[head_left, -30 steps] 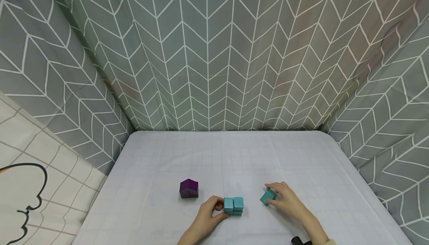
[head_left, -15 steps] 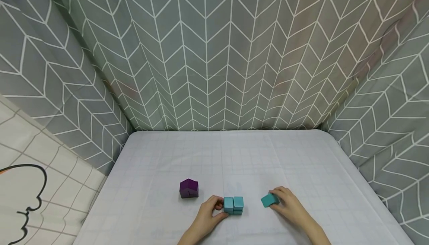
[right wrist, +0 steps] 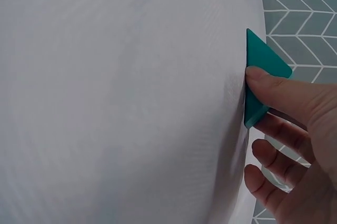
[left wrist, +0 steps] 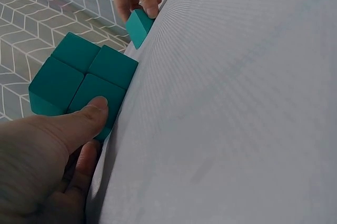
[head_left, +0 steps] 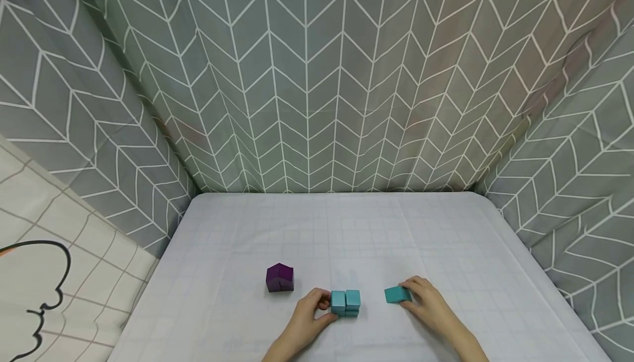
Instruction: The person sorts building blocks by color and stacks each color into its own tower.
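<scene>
My left hand [head_left: 307, 317] pinches the left side of a small stack of teal blocks [head_left: 345, 303] on the white table. In the left wrist view its thumb presses against one face of the stack [left wrist: 76, 76], with a finger on the far side. To the right, across a short gap, my right hand [head_left: 430, 306] holds a teal triangular block [head_left: 396, 295] between thumb and fingers. The right wrist view shows this block's triangular face [right wrist: 263, 60], its long side down along the tabletop. Its other fingers hang loosely curled below.
Left of the stack and farther back stands a purple house-shaped group of blocks [head_left: 279, 278]. White cloth covers the table [head_left: 238, 230]. Grey patterned curtains [head_left: 307, 103] rise behind its back edge and at the sides.
The right hand has turned the triangular block from a tilted pose so that it lies on its long side, and drawn its fingers to the block's right end. The left hand stays put.
</scene>
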Action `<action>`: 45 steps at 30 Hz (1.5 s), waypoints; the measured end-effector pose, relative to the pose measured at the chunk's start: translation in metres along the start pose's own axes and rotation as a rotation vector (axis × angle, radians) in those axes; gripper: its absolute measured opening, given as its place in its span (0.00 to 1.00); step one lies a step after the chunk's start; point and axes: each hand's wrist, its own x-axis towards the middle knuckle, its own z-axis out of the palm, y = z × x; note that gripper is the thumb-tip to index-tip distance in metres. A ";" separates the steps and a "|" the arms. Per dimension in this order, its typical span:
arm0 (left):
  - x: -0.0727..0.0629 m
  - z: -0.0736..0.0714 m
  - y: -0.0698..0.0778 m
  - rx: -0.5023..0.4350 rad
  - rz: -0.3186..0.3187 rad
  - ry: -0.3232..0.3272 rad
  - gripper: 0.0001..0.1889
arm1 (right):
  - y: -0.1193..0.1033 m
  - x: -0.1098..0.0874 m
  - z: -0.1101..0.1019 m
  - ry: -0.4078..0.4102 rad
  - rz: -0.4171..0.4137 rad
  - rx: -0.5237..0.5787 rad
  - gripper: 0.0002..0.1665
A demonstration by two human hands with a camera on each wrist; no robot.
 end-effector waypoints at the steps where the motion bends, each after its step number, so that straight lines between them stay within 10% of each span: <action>1: 0.000 0.000 0.000 0.000 0.000 0.001 0.17 | 0.000 0.000 0.000 -0.001 0.002 0.002 0.22; 23: 0.002 -0.001 0.001 -0.020 -0.031 -0.020 0.17 | -0.014 0.031 -0.021 0.152 -0.088 -0.023 0.19; 45: -0.001 0.001 -0.002 -0.014 0.016 0.003 0.16 | -0.076 0.050 -0.011 0.164 -0.261 0.081 0.18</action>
